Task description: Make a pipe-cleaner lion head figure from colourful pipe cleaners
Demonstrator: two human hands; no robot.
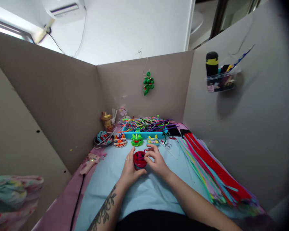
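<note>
Nearest, over the blue worktop (103, 186), the left hand (128, 170) cups the side of a round red piece (139, 157) with dark markings, while the right hand (158, 162) pinches at its right edge. Just beyond, an orange toy head (120, 141), a green toy head (137, 140) and a yellow-and-blue toy head (153, 140) sit in a row, scissors (168, 146) beside the last. Behind them, a blue tray (144, 135) holds heaped fuzzy stems (146, 123); farthest, a green ornament (148, 84) hangs against the partition (170, 83).
</note>
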